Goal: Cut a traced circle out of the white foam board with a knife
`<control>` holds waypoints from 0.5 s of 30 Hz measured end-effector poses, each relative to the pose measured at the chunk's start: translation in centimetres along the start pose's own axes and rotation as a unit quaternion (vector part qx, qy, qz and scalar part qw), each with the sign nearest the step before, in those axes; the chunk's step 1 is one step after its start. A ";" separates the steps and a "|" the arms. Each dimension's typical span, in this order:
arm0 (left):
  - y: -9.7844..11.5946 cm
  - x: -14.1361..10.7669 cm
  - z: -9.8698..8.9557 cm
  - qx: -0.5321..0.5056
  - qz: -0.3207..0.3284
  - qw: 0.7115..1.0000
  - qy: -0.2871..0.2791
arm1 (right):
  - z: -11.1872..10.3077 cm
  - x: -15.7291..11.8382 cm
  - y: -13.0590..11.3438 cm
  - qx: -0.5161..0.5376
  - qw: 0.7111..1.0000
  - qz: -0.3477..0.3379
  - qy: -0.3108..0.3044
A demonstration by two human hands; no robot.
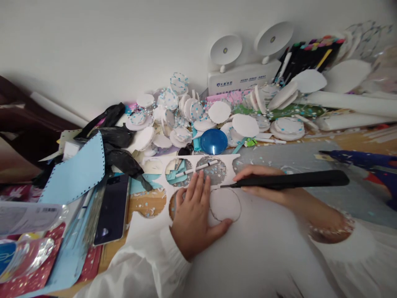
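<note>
A white sheet, perhaps foam board [260, 236], lies in front of me with several round holes cut out along its far side. My left hand [195, 219] presses flat on it, fingers spread, thumb beside a drawn or scored circle [225, 205]. In my right hand [287, 198] is a black knife-like tool [297, 179] with a thin tip. That tip touches or hovers just over the circle's far edge; I cannot tell which. Through the holes, a white pen [204, 166] and blue scraps show. A blue round disc [214, 141] stands beyond the sheet.
White discs [219, 111], some blue-dotted, pile up along the wall by a twin-headed lamp [242, 76]. A dark blue glue gun [369, 161] lies right on a grey mat [276, 153]. Left are a phone [112, 209], black plastic [116, 136] and light blue paper [74, 169].
</note>
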State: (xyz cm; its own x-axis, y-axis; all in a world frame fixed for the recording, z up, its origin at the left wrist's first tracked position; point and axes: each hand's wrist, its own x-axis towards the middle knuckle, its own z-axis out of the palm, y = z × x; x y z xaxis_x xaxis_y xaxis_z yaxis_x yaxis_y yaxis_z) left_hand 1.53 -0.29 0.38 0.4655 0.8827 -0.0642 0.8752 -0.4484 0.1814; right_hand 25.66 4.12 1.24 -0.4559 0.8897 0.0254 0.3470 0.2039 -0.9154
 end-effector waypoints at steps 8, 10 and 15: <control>-0.1 -0.1 0.2 0.020 0.003 1.000 0.004 | -0.2 0.0 0.1 -0.002 1.000 -0.011 0.001; 0.0 -0.1 0.2 0.029 0.004 1.000 0.008 | -0.1 0.1 0.3 -0.006 0.999 -0.031 0.006; 0.1 -0.1 0.4 0.052 0.005 0.998 0.020 | 0.4 0.4 0.3 -0.035 0.995 -0.088 0.028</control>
State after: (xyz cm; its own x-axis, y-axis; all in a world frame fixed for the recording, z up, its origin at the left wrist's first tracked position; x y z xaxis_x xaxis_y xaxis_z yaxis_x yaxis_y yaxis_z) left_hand 1.60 -0.52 0.00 0.4699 0.8824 -0.0231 0.8807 -0.4669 0.0798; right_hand 25.28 4.36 0.80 -0.4683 0.8589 0.2074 0.3227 0.3848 -0.8647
